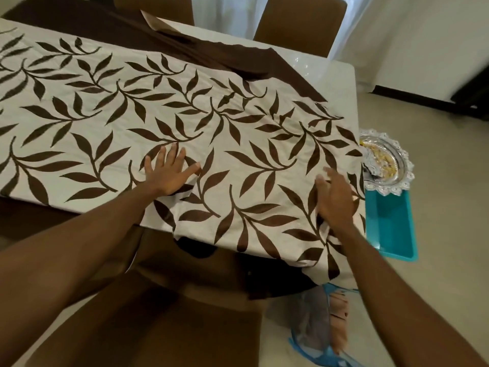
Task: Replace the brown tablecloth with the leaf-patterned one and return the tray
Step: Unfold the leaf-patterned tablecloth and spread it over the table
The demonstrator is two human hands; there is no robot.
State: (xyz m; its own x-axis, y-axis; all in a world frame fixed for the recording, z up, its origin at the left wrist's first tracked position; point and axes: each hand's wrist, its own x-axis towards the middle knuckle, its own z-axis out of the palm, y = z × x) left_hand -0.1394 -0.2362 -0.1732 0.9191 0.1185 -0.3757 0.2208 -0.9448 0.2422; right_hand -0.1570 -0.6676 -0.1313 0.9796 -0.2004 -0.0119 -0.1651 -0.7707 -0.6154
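A cream tablecloth with brown leaves (111, 120) lies spread over most of the table. Its near right corner hangs off the front edge. My left hand (169, 172) lies flat on it, fingers spread, near the front middle. My right hand (336, 198) rests on the cloth close to its right edge with fingers straight, slightly blurred. The brown tablecloth (185, 41) lies bunched along the far side of the table, partly under the leaf cloth. A silver tray with a scalloped rim (397, 165) sits beyond the table's right end on a turquoise stool (391, 226).
The white tabletop (317, 67) shows bare at the far right corner. Brown chairs stand at the far side (299, 22) and one right in front of me (148, 313). A foot (338, 319) stands on the pale floor by the table's corner.
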